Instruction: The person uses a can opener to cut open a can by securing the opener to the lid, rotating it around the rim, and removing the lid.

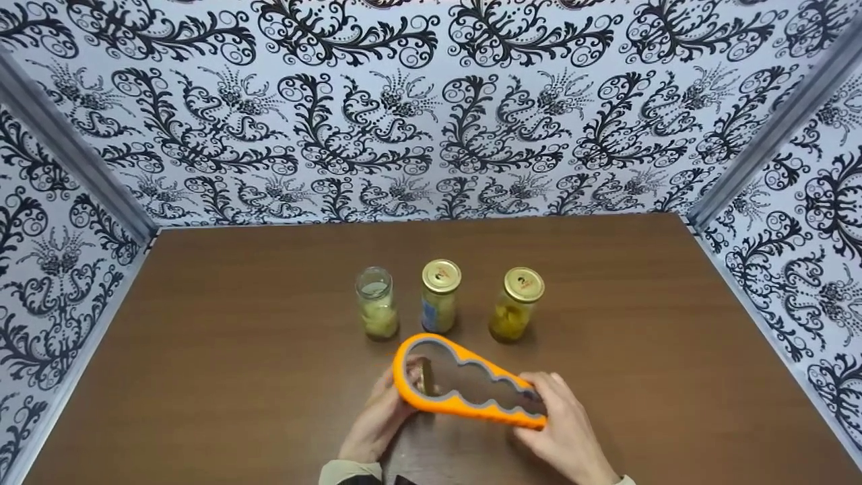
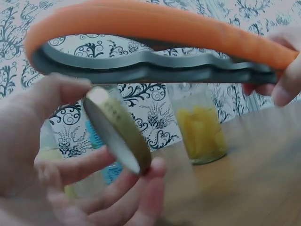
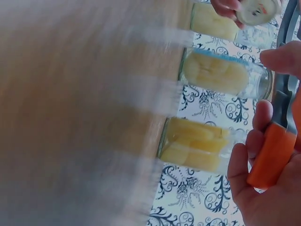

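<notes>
My right hand [image 1: 566, 424] grips the narrow end of an orange jar opener [image 1: 465, 406] with a grey scalloped inner edge. The opener's wide loop reaches left, over my left hand [image 1: 380, 414]. Between thumb and fingertips my left hand pinches a gold jar lid [image 2: 117, 132], tilted on edge with its pale underside showing. Beyond the hands stand three glass jars. The left jar [image 1: 378, 313] has no lid and holds pale pieces. Gold lids cap the middle jar [image 1: 439, 303], which has a blue label, and the right jar [image 1: 513, 313], which holds yellow pieces.
A brown wooden table [image 1: 256, 377] carries everything. Patterned black-and-white panels [image 1: 417, 114] rise behind it and along both sides, with grey posts [image 1: 774, 128] at the back corners.
</notes>
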A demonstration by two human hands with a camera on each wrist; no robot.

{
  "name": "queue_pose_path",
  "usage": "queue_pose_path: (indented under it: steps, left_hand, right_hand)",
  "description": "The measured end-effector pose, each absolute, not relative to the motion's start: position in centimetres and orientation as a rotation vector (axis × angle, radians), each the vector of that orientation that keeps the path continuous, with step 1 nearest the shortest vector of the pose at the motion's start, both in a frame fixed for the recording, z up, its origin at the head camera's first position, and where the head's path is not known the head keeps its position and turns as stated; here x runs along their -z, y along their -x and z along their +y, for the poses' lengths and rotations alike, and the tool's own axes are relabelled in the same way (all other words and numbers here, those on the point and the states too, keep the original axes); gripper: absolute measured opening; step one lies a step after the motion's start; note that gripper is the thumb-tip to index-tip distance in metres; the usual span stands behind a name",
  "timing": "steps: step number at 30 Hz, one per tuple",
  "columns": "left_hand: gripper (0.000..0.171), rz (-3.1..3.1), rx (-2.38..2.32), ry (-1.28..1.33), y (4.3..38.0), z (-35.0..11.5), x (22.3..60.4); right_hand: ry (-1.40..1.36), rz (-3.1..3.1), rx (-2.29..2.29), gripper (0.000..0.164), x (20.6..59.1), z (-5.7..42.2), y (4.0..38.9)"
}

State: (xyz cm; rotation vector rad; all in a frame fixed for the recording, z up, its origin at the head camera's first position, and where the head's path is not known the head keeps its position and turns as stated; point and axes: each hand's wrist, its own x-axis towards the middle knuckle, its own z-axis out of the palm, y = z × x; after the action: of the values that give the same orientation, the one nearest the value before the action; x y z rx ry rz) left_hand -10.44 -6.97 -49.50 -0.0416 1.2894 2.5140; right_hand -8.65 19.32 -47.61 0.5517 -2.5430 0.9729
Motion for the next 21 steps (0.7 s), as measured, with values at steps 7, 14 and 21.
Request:
queue_pose_path:
  steps: [7, 14, 21]
  left_hand:
    - [0.031, 1.499, -2.440, 0.088, 11.5, -9.0, 48.7]
    - [0.044, 1.766, -2.309, 0.053, 12.5, -10.6, 47.9]
    - [0.045, 2.091, -2.121, 0.096, 13.7, -11.8, 47.8]
  right_hand:
    - [-0.553, -2.509, -0.904, 0.062, 47.8, 20.1, 8.6]
    - [-0.582, -2.463, -0.847, 0.063, 47.8, 20.8, 9.0]
    - [-0.573, -2.436, -0.831, 0.063, 47.6, 21.6, 9.3]
